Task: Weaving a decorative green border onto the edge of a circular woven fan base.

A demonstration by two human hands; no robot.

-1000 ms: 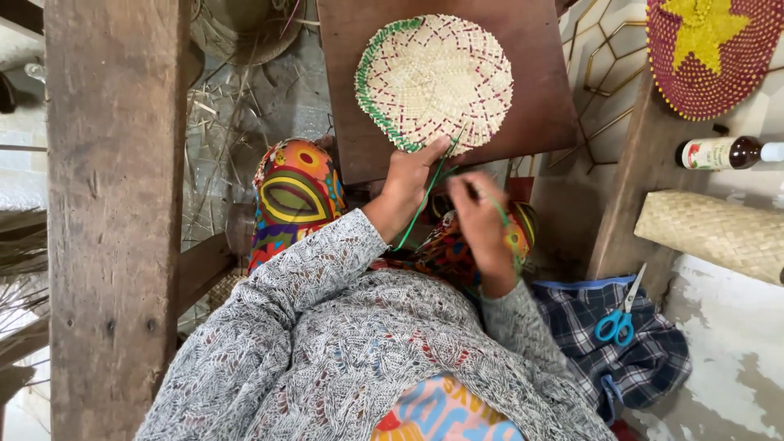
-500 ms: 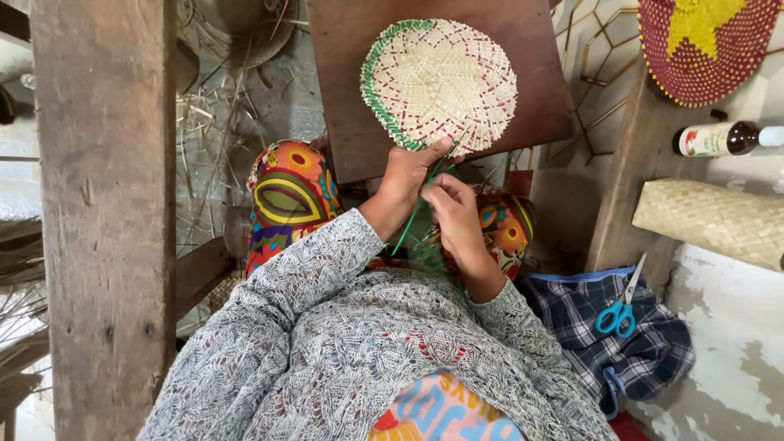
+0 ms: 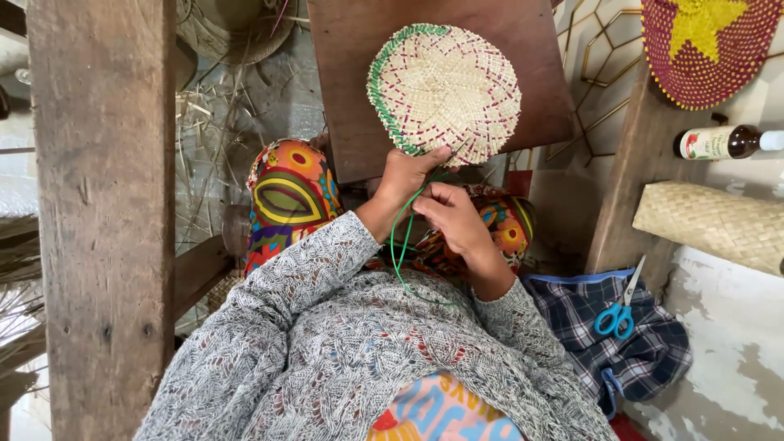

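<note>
Worn wooden posts and loose straw are seen around a dark wooden board (image 3: pixel 351 98), which serves as the work surface on the person's lap. On this board a round woven mat (image 3: pixel 445 86) is laid, pale in the middle, with a green edge on one side and red stitches across it. The near edge of the mat is pinched by the left hand (image 3: pixel 408 184), thumb on top. Just beside it, below the mat, the right hand (image 3: pixel 449 216) is closed on a thin green strip (image 3: pixel 396 253), which is bent in a loop from the mat edge down over the grey knitted sleeve (image 3: pixel 318 269). To the right of the board, blue scissors (image 3: pixel 618 314) are placed on a checked cloth (image 3: pixel 629 343). Further to the right of the board a woven straw pouch (image 3: pixel 710 229), a small bottle (image 3: pixel 723 143) and a red mat with a yellow star (image 3: pixel 706 45) are seen.
</note>
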